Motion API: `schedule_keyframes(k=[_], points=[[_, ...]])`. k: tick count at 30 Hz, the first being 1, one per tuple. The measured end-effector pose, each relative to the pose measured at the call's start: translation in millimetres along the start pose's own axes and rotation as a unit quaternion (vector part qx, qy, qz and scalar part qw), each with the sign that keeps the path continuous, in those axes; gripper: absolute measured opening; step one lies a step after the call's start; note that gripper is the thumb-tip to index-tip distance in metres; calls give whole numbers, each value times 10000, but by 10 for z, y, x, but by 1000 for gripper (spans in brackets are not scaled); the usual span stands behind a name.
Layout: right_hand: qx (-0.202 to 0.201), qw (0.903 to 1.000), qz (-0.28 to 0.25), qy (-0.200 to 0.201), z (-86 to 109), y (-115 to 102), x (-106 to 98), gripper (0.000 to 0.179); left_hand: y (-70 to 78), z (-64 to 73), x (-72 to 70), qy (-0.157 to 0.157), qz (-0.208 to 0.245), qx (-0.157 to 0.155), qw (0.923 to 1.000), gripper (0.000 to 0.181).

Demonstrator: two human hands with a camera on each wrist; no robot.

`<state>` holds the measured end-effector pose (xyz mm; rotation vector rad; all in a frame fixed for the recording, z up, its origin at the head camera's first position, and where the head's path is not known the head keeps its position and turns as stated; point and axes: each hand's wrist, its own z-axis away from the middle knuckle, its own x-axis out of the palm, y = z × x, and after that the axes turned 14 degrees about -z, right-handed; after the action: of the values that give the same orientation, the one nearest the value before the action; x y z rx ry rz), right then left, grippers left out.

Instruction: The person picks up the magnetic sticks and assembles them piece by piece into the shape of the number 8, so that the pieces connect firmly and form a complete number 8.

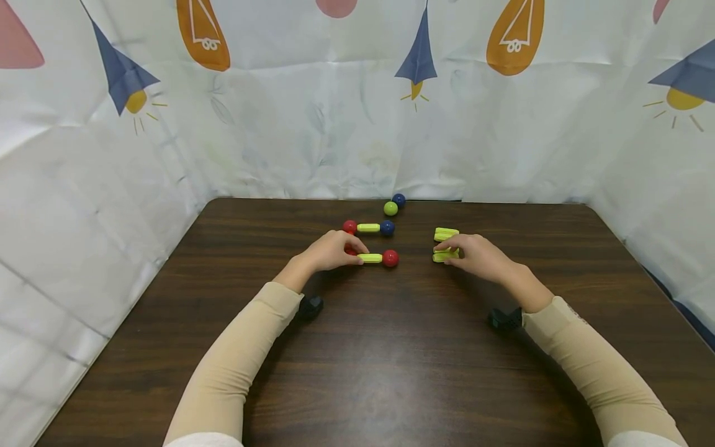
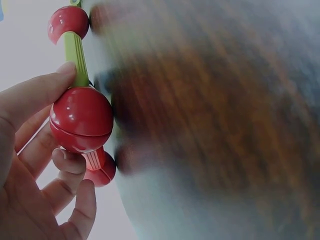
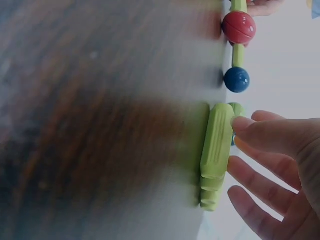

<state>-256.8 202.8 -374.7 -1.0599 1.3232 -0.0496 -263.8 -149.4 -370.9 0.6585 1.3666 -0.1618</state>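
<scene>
My left hand (image 1: 333, 250) pinches a yellow-green ridged rod (image 1: 370, 258) between thumb and fingers. The rod has a red ball (image 1: 390, 258) on its right end and another red ball (image 2: 82, 120) on its left. In the left wrist view an orange-red rod (image 2: 95, 159) runs from that left ball to a further red ball (image 2: 102, 172). My right hand (image 1: 479, 256) is at several loose yellow-green rods (image 3: 216, 140), thumb and forefinger spread about the nearer ones. Whether its fingertips touch them is hard to tell.
Behind the held piece, a yellow-green rod (image 1: 368, 228) joins a red ball (image 1: 349, 226) and a blue ball (image 1: 387, 228). Farther back lie a green ball (image 1: 390, 208) and a dark blue ball (image 1: 399, 200). A patterned white sheet (image 1: 346, 136) hangs behind the brown table (image 1: 391, 372).
</scene>
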Motion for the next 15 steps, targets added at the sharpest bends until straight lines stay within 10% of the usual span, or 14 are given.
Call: schedule_keyframes(k=[15], points=[[77, 9999, 66, -72, 0, 30, 16, 33, -13, -6, 7, -9, 21, -17, 10000, 19]])
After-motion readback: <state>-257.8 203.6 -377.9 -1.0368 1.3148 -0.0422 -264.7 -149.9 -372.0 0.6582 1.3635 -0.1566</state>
